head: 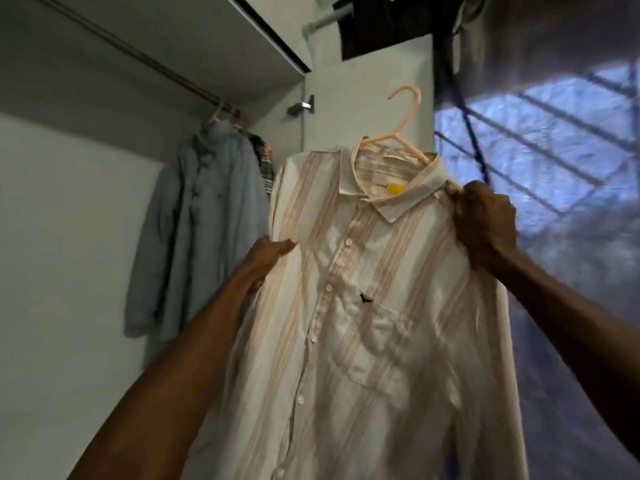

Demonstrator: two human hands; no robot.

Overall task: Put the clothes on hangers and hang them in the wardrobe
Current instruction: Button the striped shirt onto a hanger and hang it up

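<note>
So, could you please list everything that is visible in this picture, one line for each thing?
striped shirt: one, white with pale orange stripes, centre, buttoned, held up on the hanger
hanger: one, pink plastic, inside the shirt collar, hook free in the air
blue shirt: one, light blue, hanging on the wardrobe rail at the left
checked garment: one, multicoloured, mostly hidden behind the blue shirt
wardrobe rail: one, metal, under the top shelf, upper left
door hinge: one, metal, on the wardrobe door edge
window: one, bluish light, barred, at the right
left hand: one, grips the shirt's edge below the shoulder
right hand: one, grips the shirt's other shoulder
</note>
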